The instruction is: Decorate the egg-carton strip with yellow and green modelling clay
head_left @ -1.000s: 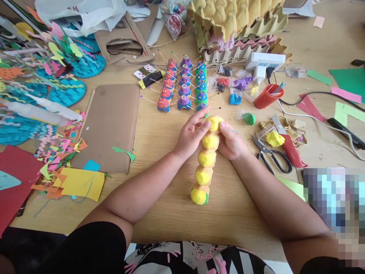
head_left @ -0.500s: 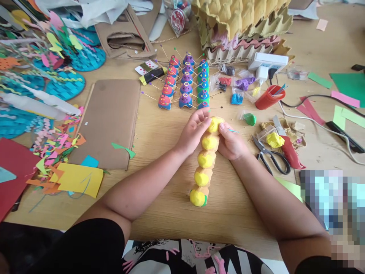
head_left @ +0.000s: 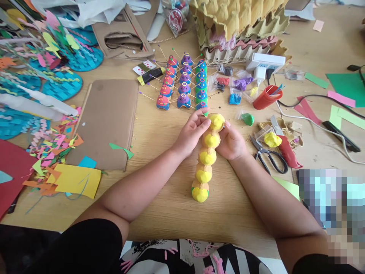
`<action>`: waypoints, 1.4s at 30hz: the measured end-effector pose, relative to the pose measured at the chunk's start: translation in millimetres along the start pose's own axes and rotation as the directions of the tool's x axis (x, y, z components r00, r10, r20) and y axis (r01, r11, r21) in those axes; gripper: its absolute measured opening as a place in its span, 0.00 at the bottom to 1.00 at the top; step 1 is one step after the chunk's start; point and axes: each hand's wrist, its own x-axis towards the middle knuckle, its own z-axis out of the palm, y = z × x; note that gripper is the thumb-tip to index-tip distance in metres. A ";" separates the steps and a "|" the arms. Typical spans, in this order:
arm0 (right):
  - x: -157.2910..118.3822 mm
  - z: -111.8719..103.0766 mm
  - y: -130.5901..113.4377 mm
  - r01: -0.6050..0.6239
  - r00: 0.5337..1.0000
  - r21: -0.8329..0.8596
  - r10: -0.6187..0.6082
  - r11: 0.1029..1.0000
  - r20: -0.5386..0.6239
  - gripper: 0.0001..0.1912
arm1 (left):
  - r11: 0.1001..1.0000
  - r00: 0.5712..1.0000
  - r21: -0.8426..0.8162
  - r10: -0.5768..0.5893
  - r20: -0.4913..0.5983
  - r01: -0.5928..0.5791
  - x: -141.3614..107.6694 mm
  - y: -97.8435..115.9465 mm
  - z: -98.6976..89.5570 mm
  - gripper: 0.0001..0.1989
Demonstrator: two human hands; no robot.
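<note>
Between my hands is an egg-carton strip [head_left: 201, 168], a row of several cups with yellow clay pressed over their tops. Bits of green show on the cup nearest me. My left hand [head_left: 194, 130] grips the far cup from the left, thumb on its edge and fingers curled behind. On the other side, my right hand [head_left: 232, 140] holds the same cup with its thumb along the rim; its other fingers are partly hidden. Just beyond stand painted egg-carton caterpillars [head_left: 185, 78] in red, purple and green-blue, with pin-like sticks poking out.
To the right lie scissors [head_left: 269, 155], a red-handled cutter [head_left: 288, 150], yellow clay [head_left: 272, 139], green clay [head_left: 247, 118] and a red cup [head_left: 267, 97]. Behind are stacked egg trays [head_left: 239, 23] and a power strip [head_left: 268, 62]. On the left are a cardboard sheet [head_left: 105, 121] and paper scraps [head_left: 58, 146].
The strip has turned slightly, bringing its yellow tops more toward me. My right thumb has slid off the far cup's clay to its side. The whole view has shifted a little.
</note>
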 end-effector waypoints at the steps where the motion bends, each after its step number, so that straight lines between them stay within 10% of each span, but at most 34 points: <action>1: 0.5 -0.4 0.3 -0.001 1.000 0.003 0.001 1.000 0.001 0.23 | 0.996 0.998 -0.081 -0.046 -0.031 0.044 -0.8 3.1 1.9 0.29; 11: 1.1 -2.5 -0.8 -0.010 1.000 -0.007 0.010 1.000 0.025 0.20 | 0.920 0.975 -0.329 -0.224 -0.003 0.210 -1.5 17.2 6.5 0.27; 33: 6.2 2.4 5.0 0.141 0.976 -0.196 -0.170 0.970 -0.139 0.27 | 0.880 0.978 -0.453 -0.196 -0.067 0.146 1.1 22.2 6.9 0.25; 37: 4.7 -3.5 5.2 0.312 0.874 -0.514 -0.454 0.799 -0.174 0.24 | 0.878 0.961 -0.440 -0.259 -0.101 0.190 -0.1 24.1 7.6 0.21; 42: 0.4 -7.1 1.0 0.451 0.755 -0.771 -0.653 0.449 0.061 0.24 | 0.874 0.956 -0.437 -0.280 -0.091 0.214 -3.2 28.0 7.0 0.21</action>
